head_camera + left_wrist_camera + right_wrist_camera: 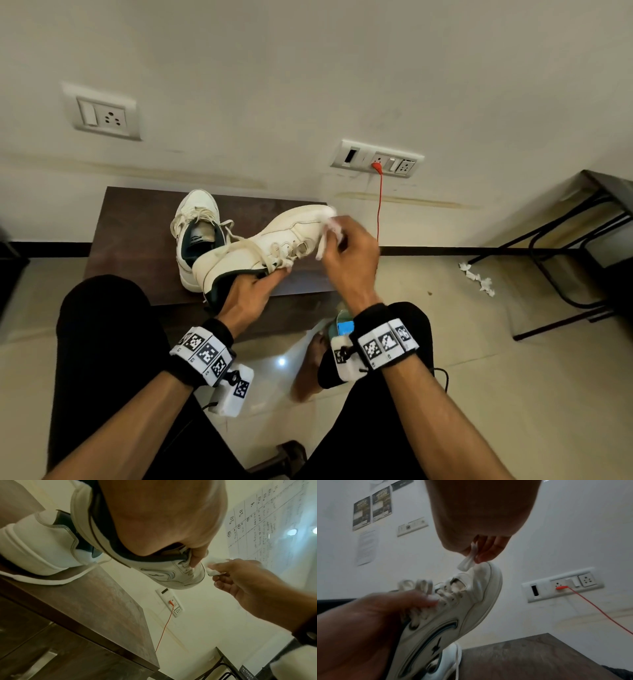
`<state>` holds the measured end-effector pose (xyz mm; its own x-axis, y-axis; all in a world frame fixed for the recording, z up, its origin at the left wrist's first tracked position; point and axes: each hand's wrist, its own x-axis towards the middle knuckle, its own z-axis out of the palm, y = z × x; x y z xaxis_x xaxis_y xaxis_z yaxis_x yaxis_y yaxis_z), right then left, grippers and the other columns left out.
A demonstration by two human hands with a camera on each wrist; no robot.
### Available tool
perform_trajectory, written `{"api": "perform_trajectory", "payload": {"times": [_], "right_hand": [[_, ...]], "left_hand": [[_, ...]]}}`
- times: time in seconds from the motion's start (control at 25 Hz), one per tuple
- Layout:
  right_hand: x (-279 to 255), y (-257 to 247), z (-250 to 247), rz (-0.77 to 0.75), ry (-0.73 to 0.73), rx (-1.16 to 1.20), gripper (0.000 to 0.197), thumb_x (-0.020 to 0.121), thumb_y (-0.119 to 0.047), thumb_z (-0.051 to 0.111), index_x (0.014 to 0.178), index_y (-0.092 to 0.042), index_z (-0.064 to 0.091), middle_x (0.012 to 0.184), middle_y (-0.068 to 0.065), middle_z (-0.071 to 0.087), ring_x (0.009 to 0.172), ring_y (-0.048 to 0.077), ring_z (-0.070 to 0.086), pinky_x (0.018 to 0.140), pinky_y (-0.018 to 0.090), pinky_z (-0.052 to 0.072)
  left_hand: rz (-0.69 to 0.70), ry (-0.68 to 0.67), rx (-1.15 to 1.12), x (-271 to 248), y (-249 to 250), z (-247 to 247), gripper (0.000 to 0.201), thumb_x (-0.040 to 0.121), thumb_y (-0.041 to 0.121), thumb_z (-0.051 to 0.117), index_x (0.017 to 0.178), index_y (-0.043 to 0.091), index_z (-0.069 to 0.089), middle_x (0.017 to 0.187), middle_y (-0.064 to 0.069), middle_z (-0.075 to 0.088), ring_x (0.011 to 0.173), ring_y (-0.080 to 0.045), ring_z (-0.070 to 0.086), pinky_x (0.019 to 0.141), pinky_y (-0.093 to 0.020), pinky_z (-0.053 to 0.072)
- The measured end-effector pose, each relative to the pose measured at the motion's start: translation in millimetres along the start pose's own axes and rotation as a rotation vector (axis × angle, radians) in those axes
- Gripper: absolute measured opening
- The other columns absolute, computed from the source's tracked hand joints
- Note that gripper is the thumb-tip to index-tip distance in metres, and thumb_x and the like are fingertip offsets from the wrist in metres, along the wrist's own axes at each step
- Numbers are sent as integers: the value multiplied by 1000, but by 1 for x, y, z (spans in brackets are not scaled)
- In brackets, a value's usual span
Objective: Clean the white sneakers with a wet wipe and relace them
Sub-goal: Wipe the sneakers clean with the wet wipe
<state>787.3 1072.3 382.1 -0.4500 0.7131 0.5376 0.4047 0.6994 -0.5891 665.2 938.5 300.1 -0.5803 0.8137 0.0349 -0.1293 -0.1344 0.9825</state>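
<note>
My left hand (255, 284) grips a white sneaker (260, 246) by its dark collar, thumb on the laces, and holds it tilted above the brown table (130, 240). The same sneaker (171, 574) (462, 608) has its toe raised toward the wall. My right hand (342, 246) pinches a crumpled white wet wipe (330, 226) (212, 569) (469, 559) against the sneaker's toe. The second white sneaker (195, 219) (34, 547) stands on the table behind, its laces loose.
A red cable (380, 202) hangs from a wall socket (376, 159) beside the table. Crumpled used wipes (478, 277) lie on the floor at the right near a black metal frame (565, 240). A wipe packet (342, 325) lies on the floor by my right wrist.
</note>
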Motion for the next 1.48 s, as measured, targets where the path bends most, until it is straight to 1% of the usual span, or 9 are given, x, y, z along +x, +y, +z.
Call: {"api": "perform_trajectory", "payload": {"times": [0.12, 0.28, 0.44, 0.64, 0.84, 1.0, 1.16, 1.32, 1.48], "right_hand": [[17, 2, -2, 157, 109, -3, 13, 96, -12, 68, 108, -13, 74, 93, -1, 72, 79, 12, 63, 72, 34, 57], [0, -14, 6, -119, -129, -31, 12, 93, -7, 71, 104, -8, 75, 97, 2, 75, 81, 10, 62, 74, 22, 51], [18, 3, -5, 127, 142, 30, 15, 96, -10, 70, 109, -9, 77, 97, 1, 74, 80, 10, 63, 71, 23, 51], [-8, -14, 8, -205, -229, -69, 19, 90, -2, 69, 106, -6, 77, 97, 3, 73, 82, 8, 60, 77, 13, 47], [15, -3, -4, 45, -11, -74, 14, 94, -7, 70, 106, -8, 76, 98, 3, 74, 83, 12, 63, 75, 31, 57], [-8, -13, 6, -183, -248, -78, 15, 90, -3, 69, 103, -8, 75, 96, 1, 72, 81, 12, 61, 76, 21, 50], [2, 2, -1, -16, 31, -8, 13, 92, -5, 69, 103, -10, 75, 95, -1, 72, 83, 10, 63, 74, 22, 51], [-27, -12, 9, -155, -200, -12, 10, 92, -4, 71, 101, -7, 75, 95, -1, 72, 82, 7, 62, 75, 16, 50], [7, 0, -2, 66, 46, 31, 8, 94, -9, 71, 100, -11, 76, 89, -3, 72, 74, 7, 62, 65, 20, 49]], "left_hand": [[13, 9, -3, -2, 2, 2, 28, 96, 22, 75, 123, 31, 72, 133, 18, 69, 131, 2, 57, 117, -28, 40], [49, 4, 7, 1, 2, -2, 31, 94, 29, 73, 125, 32, 72, 135, 16, 68, 135, -4, 56, 119, -37, 40], [78, -13, 22, -2, 6, 3, 30, 96, 20, 74, 118, 40, 72, 130, 26, 68, 133, 3, 55, 117, -23, 38], [52, -20, 94, -1, 3, 0, 30, 91, 33, 69, 120, 41, 68, 130, 23, 67, 130, 6, 55, 113, -21, 41], [82, -40, 123, -3, 5, 7, 35, 92, 31, 68, 126, 37, 65, 131, 28, 62, 131, 11, 52, 113, -11, 36], [7, -23, 138, -5, 6, 6, 33, 97, 22, 71, 128, 32, 62, 127, 23, 62, 126, 6, 54, 114, -19, 38], [0, -20, 105, -5, 10, 12, 30, 99, 18, 70, 119, 40, 65, 123, 32, 62, 117, 24, 52, 102, -2, 37], [-47, 5, 70, -6, 12, 12, 25, 99, 21, 70, 114, 41, 67, 121, 28, 66, 120, 13, 57, 106, -14, 42], [6, -8, 142, -7, 12, 13, 29, 99, 21, 70, 119, 41, 63, 122, 33, 60, 114, 29, 49, 102, 0, 35]]}}
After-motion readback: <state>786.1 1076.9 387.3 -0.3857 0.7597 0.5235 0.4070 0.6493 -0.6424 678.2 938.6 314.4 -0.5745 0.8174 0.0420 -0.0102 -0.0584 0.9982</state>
